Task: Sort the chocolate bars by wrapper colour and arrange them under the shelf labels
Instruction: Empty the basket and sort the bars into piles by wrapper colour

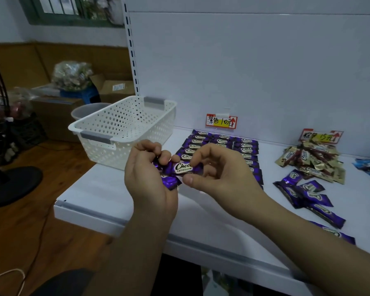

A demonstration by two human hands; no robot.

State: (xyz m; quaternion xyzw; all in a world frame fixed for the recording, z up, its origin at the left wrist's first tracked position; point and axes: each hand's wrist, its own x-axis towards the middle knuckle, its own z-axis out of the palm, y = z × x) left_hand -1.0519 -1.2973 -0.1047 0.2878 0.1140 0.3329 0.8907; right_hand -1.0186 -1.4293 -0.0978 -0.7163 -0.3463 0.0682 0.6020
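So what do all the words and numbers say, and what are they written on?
"Choc": purple chocolate bar held by left hand and right hand; its small print is unreadable.
"紫色 10元": left shelf label.
"15元": right shelf label; first characters unclear.
"Choco": rows of purple bars.
Cardboard box sticker: too blurred.

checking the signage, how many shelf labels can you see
2: the left label above the purple rows, the right label behind the gold pile. Another may sit past the right edge.
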